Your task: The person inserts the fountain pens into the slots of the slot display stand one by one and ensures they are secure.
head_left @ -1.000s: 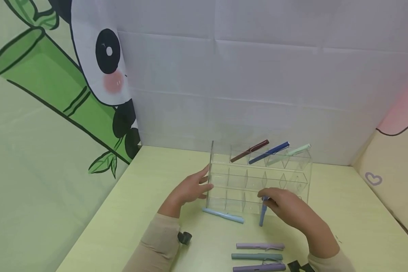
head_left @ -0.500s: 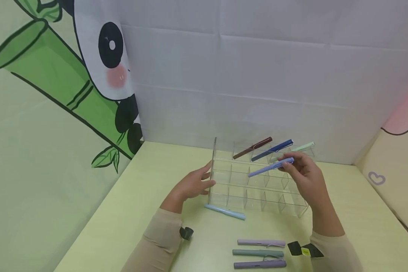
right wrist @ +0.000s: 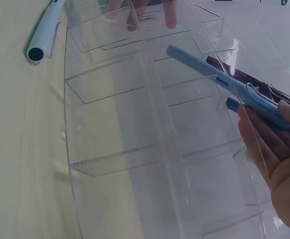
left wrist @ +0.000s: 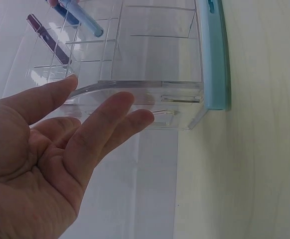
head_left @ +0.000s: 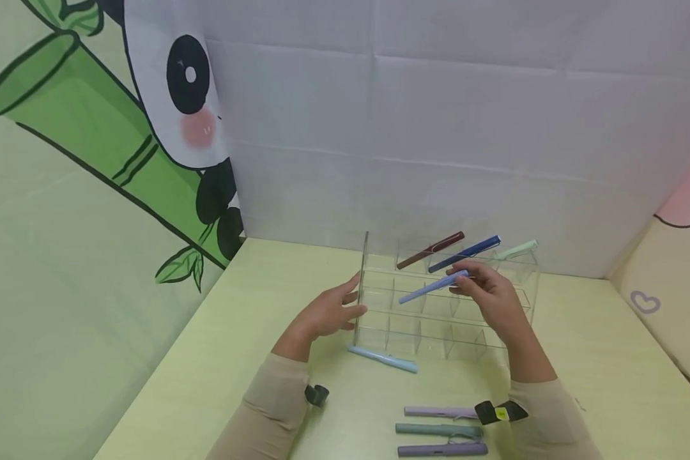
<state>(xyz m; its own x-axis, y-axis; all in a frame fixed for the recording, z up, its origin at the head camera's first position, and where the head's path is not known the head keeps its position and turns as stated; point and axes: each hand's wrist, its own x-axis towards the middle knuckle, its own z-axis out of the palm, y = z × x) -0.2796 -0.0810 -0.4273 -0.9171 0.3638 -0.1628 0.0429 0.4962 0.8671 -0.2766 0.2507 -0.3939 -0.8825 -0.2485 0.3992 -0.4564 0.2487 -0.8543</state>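
Observation:
A periwinkle-blue pen [head_left: 431,287] with a clip is pinched near its clip end between the thumb and fingers of my right hand [head_left: 491,297]. It hangs slanted over the middle tier of a clear acrylic rack [head_left: 437,327] with divided compartments. Against the rack's left side my left hand [head_left: 324,313] rests with its fingers extended. In the left wrist view, the fingers [left wrist: 102,117] lie beside the clear side panel. A maroon pen [head_left: 431,250], a dark blue pen [head_left: 466,253] and a pale green pen [head_left: 517,249] lean in the top tier.
A light blue pen [head_left: 382,360] lies on the table along the rack's front edge. Nearer me lie a lilac pen [head_left: 437,411], a grey-green pen [head_left: 437,429] and a purple pen [head_left: 439,450]. A white cloth wall [head_left: 379,140] stands behind the rack.
My right hand has lifted the periwinkle-blue pen from the rack's front up over the middle tier, then shifted it left. The left hand has stayed at the rack's side.

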